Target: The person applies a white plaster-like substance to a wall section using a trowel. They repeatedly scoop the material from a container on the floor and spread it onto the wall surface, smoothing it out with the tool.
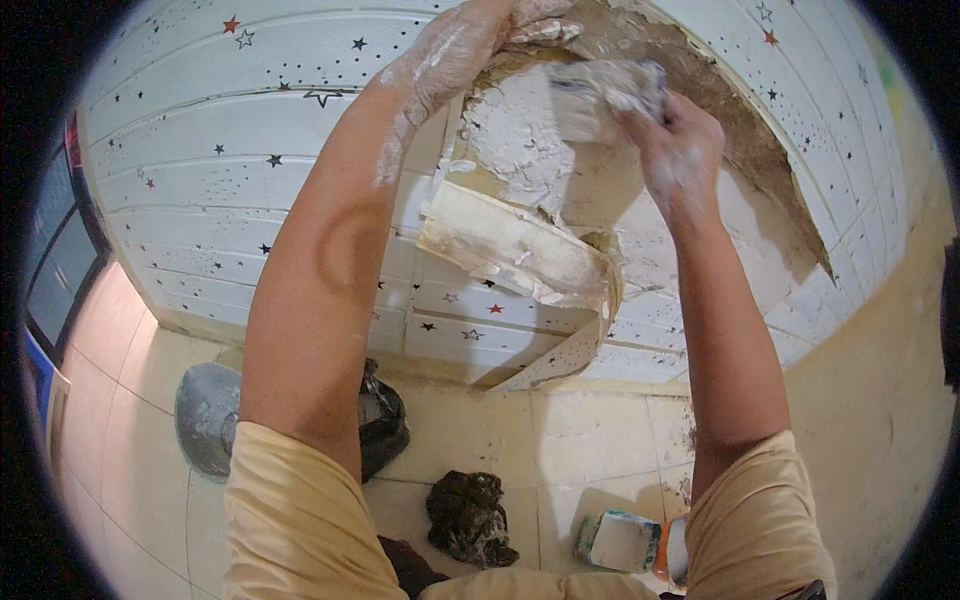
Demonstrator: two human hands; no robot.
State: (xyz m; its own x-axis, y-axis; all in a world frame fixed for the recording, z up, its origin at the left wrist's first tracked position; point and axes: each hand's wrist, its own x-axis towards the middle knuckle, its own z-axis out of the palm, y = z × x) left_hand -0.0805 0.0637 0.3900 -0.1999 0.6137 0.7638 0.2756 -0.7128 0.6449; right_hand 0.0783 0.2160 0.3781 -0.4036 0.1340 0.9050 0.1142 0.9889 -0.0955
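My left hand (500, 35), dusted with white, reaches to the top edge of a torn opening in the star-printed wall covering (215, 200), its visible fingers stretched out. In my right hand (680, 140) is a blurred, plaster-coated flat tool, apparently a scraper (600, 95), held against the opening. Rough white plaster (510, 135) fills the exposed area on the left, with brown, ragged material (735, 120) along the right edge. A peeled strip (510, 240) hangs folded below, with a longer flap dangling toward the floor.
On the tiled floor (580, 420) are a grey bucket or basin (205, 415), a black bag (385, 430), a crumpled dark bag (470, 515) and a white-filled container (620, 545) beside an orange one (675, 550). A dark-framed opening (75, 230) stands at the far left.
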